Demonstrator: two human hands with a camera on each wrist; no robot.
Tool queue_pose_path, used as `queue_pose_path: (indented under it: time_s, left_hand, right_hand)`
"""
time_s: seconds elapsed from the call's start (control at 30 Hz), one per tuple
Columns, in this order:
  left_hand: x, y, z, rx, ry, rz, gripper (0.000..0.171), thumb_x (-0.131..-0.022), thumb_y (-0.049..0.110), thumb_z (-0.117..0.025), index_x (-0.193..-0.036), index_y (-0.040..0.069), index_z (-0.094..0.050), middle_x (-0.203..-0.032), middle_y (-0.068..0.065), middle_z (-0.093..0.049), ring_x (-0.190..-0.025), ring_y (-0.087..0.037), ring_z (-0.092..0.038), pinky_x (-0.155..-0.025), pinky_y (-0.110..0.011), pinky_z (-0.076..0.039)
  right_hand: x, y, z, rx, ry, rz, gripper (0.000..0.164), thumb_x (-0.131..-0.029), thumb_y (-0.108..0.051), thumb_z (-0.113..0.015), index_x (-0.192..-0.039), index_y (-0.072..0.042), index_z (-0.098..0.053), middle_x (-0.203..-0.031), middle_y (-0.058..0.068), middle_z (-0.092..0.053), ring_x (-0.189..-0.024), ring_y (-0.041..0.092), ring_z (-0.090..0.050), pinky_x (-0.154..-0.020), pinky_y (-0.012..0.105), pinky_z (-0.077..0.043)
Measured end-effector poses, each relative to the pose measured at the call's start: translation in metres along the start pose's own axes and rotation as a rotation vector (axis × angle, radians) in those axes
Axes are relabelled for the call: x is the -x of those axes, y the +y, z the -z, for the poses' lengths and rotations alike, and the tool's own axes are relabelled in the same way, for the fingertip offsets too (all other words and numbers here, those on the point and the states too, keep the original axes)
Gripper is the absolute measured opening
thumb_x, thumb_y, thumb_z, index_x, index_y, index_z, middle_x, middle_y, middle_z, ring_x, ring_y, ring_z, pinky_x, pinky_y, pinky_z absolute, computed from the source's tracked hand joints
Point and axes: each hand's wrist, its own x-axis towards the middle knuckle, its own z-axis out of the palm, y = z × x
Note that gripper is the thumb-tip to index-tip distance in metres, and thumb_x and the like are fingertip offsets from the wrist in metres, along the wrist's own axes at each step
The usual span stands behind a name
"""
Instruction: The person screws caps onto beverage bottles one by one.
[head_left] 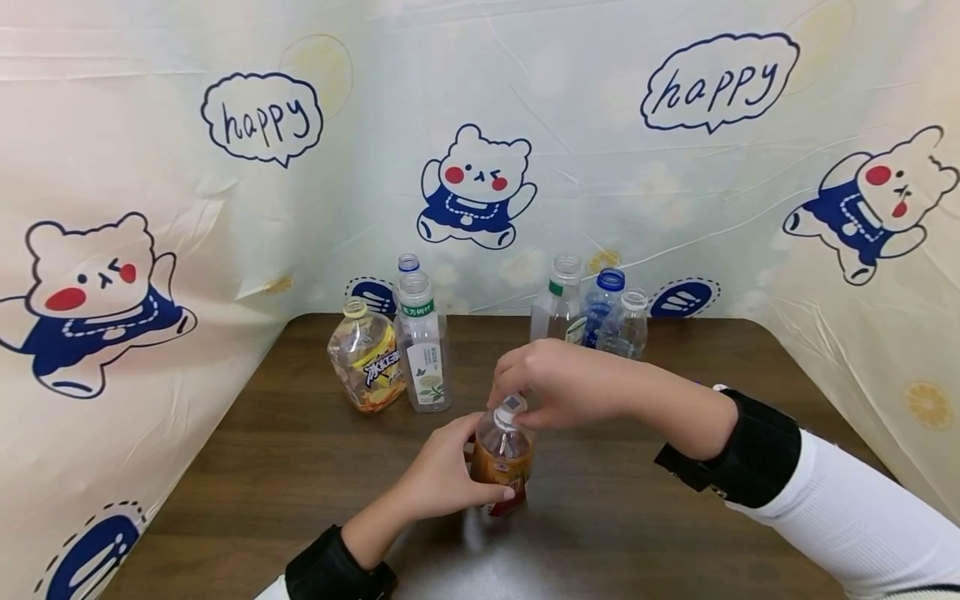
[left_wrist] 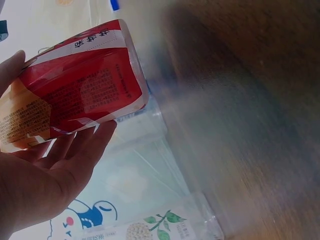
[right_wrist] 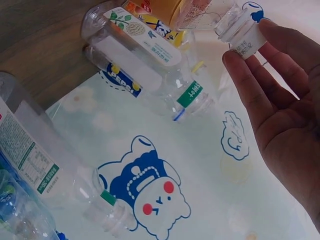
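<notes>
I watch remotely: left hand (head_left: pixel 448 473) grips the bottle (head_left: pixel 502 454), right hand (head_left: pixel 553 383) pinches the cap (right_wrist: pixel 248 43) atop it; bottle probably light, squeezable, best held round its label (left_wrist: pixel 92 85).

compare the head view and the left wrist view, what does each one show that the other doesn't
Only the head view shows the right hand pinching the white cap, and the yellow-labelled bottle standing at the left of the group.

Only the left wrist view shows, close up, the small-print block on the label's red part.

Both show the left hand gripping the orange-and-red-labelled bottle, the clear bottle with the leaf-printed label, the wooden table and the bear-print cloth.
</notes>
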Motion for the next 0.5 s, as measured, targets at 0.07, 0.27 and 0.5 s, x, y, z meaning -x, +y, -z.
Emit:
queue_pose_path:
  time_s: [0.07,0.27,0.5]
  left_hand:
    - [0.0000,0.0003,0.0000,0.004,-0.003,0.004,0.074,-0.074,0.036,-0.086,-0.135,0.014,-0.051,-0.121,0.003,-0.060,-0.106,-0.014,-0.060,-0.083,-0.028,-0.053]
    - [-0.0007,0.0022,-0.0004,0.006,-0.009,0.013,0.072,-0.073,0.036,-0.086,-0.133,0.014,-0.052,-0.120,0.003,-0.060,-0.106,-0.014,-0.061,-0.082,-0.027,-0.053]
    - [-0.0010,0.0032,-0.0008,0.003,-0.016,0.016,0.072,-0.074,0.036,-0.086,-0.133,0.014,-0.052,-0.120,0.002,-0.061,-0.106,-0.015,-0.061,-0.081,-0.026,-0.053]
  right_hand:
    - [0.0001,0.0007,-0.0004,-0.005,-0.002,0.006,0.017,-0.083,-0.007,-0.077,-0.099,-0.010,-0.075,-0.098,-0.001,-0.068,-0.090,0.009,-0.062,-0.078,0.021,-0.054]
    - [0.0006,0.0018,-0.0009,-0.013,-0.010,0.015,0.017,-0.081,-0.005,-0.079,-0.098,-0.010,-0.075,-0.099,-0.001,-0.068,-0.091,0.009,-0.063,-0.078,0.018,-0.053]
    - [0.0010,0.0020,-0.0046,0.040,0.009,-0.002,0.015,-0.085,-0.008,-0.076,-0.099,-0.008,-0.074,-0.096,0.001,-0.069,-0.087,0.010,-0.064,-0.076,0.018,-0.053]
